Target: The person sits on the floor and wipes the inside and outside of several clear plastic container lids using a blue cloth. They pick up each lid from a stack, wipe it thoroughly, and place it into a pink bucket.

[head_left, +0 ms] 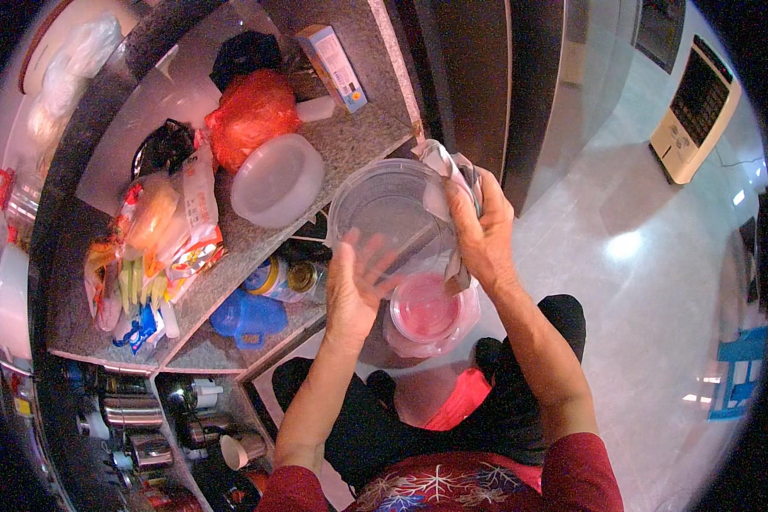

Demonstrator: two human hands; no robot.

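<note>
A clear round plastic tub [384, 200] is held up in front of me, tilted. My left hand [356, 290] supports it at the near left side, with blurred fingers showing through the plastic. At its right rim my right hand [482, 226] grips a crumpled greyish cloth [452, 175], part of which hangs down along the tub's side. Below, near my feet, a small pinkish-red round tub [427, 307] sits on a larger translucent piece. A cloudy white plastic bowl [278, 181] rests on the counter, left of the clear tub.
The speckled counter [363, 141] holds a red plastic bag [252, 119], an upright carton [333, 68] and several food packets [198, 200]. Shelves underneath carry a blue container [249, 317] and metal pots [132, 410]. An air cooler [695, 111] stands on the pale floor at right.
</note>
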